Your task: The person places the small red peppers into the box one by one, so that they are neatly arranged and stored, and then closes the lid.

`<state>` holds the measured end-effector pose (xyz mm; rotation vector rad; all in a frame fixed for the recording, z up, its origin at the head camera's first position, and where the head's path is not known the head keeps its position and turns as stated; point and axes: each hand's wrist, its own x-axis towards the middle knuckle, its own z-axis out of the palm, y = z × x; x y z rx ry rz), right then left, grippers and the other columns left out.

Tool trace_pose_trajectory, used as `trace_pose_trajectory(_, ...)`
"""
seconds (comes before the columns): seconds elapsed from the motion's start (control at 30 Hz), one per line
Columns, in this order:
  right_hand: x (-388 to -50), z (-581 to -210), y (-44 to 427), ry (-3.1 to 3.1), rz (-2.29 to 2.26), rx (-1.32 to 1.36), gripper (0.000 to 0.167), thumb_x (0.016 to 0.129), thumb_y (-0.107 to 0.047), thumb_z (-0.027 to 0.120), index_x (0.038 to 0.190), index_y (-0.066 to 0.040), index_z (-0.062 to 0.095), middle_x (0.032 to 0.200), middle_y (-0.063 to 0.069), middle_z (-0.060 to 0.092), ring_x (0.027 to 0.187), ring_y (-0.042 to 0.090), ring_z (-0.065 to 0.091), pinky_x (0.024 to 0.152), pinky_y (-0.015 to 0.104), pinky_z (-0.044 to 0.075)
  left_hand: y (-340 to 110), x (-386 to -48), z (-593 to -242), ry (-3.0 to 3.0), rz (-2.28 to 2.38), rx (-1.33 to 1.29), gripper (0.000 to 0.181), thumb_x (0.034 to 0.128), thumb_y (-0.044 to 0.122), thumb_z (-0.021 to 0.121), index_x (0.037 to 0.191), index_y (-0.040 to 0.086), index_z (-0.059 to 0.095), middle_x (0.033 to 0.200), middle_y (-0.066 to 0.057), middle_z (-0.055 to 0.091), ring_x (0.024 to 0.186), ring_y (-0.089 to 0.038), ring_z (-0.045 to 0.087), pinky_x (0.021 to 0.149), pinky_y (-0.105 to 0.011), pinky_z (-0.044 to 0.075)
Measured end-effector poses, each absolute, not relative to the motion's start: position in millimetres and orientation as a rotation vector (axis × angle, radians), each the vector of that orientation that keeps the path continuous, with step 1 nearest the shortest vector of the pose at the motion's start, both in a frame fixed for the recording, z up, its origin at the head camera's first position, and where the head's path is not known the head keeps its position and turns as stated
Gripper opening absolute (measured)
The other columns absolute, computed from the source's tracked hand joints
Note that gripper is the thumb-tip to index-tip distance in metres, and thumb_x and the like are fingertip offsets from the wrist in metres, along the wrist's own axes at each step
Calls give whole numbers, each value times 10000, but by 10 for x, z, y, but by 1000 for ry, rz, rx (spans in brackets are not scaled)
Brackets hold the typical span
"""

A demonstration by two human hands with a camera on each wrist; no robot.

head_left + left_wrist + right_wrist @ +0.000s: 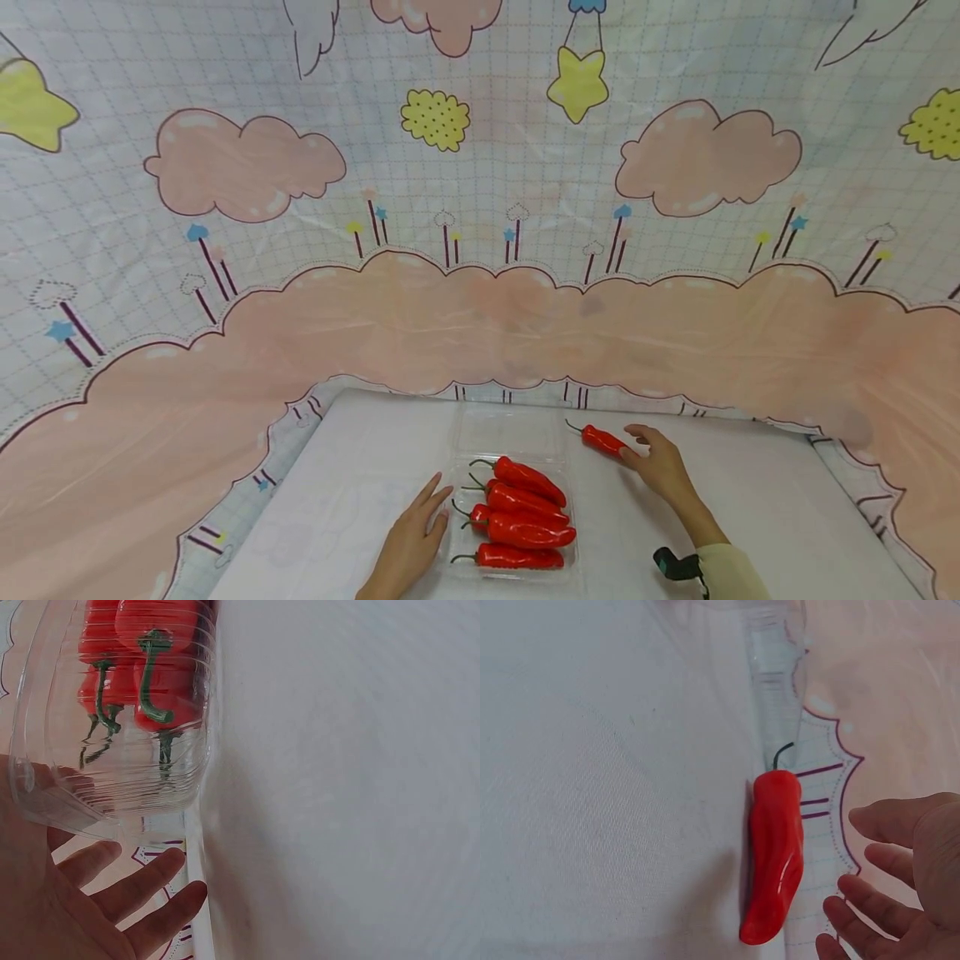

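A clear plastic clamshell box lies on the white table with its lid folded back toward the far side. Several red chili peppers lie in it side by side, green stems to the left. My left hand is at the box's left side with fingers extended; the left wrist view shows the stems through the ribbed wall. To the right of the lid, a single red chili pepper lies on the table. My right hand is beside its tip, fingers spread and apart from it in the right wrist view.
The white tabletop extends on both sides of the box. Behind it hangs a cloth printed with clouds and stars, which also runs down along the table's sides. A small black device sits at the right wrist, near a pale sleeve.
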<state>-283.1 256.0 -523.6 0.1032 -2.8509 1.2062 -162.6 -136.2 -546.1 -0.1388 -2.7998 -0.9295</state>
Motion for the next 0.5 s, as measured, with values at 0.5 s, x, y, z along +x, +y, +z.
trace_pose_trajectory(0.5,-2975,-5437,2571,-2916,1222,68,520,919,-271,680,1360,-42,526,1345,257,558,1217,427,524,989,570,491,-1359,-1626,-5461,-2798,-926,-140,367,954,162,594,1319,129,626,1522,-52,470,1260,-327,584,992,-537,490)
